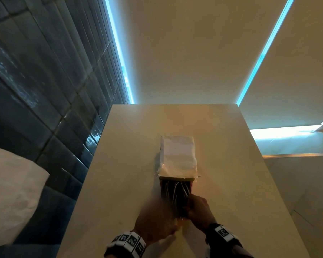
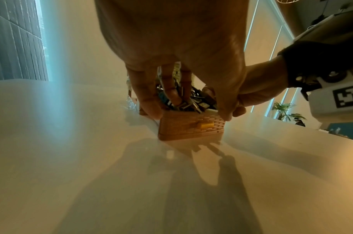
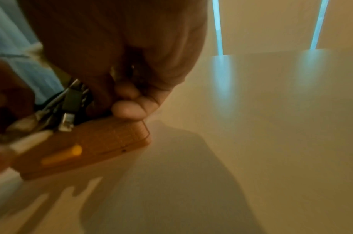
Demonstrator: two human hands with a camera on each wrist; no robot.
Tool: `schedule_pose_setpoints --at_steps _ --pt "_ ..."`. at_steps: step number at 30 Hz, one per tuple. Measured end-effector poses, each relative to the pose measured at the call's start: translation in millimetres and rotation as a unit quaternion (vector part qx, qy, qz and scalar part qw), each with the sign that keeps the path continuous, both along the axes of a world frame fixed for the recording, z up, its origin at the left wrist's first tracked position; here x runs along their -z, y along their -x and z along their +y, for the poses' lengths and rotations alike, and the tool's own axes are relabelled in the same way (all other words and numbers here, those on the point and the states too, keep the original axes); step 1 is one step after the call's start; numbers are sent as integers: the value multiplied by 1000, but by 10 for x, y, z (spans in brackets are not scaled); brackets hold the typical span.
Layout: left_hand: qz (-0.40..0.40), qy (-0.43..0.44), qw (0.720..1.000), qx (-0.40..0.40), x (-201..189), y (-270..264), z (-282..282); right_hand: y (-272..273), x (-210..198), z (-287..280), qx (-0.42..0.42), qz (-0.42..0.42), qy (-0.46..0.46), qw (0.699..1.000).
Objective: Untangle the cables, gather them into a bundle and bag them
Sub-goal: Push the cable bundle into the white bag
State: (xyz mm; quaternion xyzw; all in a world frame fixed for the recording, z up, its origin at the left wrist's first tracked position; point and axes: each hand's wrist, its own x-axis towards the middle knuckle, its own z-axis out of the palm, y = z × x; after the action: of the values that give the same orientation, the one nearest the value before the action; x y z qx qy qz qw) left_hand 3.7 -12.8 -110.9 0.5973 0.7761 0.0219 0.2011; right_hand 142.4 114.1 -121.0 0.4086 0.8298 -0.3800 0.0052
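A small orange-brown woven-pattern basket (image 2: 191,126) stands on the pale table (image 1: 231,183), packed with dark and white cables (image 1: 175,192) and metal plugs (image 2: 193,106). Its far end meets the clear-edged mouth of a white bag (image 1: 177,155) lying flat beyond it. My left hand (image 2: 187,109) reaches down over the near end, its fingers (image 2: 171,93) dipped among the cables and gripping them. My right hand (image 3: 129,107) curls its fingertips (image 3: 127,109) on the basket's (image 3: 103,142) right corner. Both hands (image 1: 162,216) (image 1: 194,207) meet at the near end; the left one is blurred there.
A dark tiled wall (image 1: 45,90) runs along the table's left side, with crumpled white paper (image 1: 11,192) at the lower left. Blinds with bright blue gaps (image 1: 265,49) lie behind the table's far edge. The table's right edge drops to a lower ledge (image 1: 296,155).
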Motion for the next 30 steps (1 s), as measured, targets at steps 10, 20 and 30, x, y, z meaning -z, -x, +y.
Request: schedule_pose_setpoints --at_steps 10,20,30 --pt "-24 -6 1000 -2 19 23 40 -44 -107 94 -122 -49 -22 991" --pt "-39 -43 998 -24 83 11 46 -14 -139 68 29 -59 1 998" --pt "-104 -64 984 -128 83 48 162 -112 -144 152 -65 -20 36 997"
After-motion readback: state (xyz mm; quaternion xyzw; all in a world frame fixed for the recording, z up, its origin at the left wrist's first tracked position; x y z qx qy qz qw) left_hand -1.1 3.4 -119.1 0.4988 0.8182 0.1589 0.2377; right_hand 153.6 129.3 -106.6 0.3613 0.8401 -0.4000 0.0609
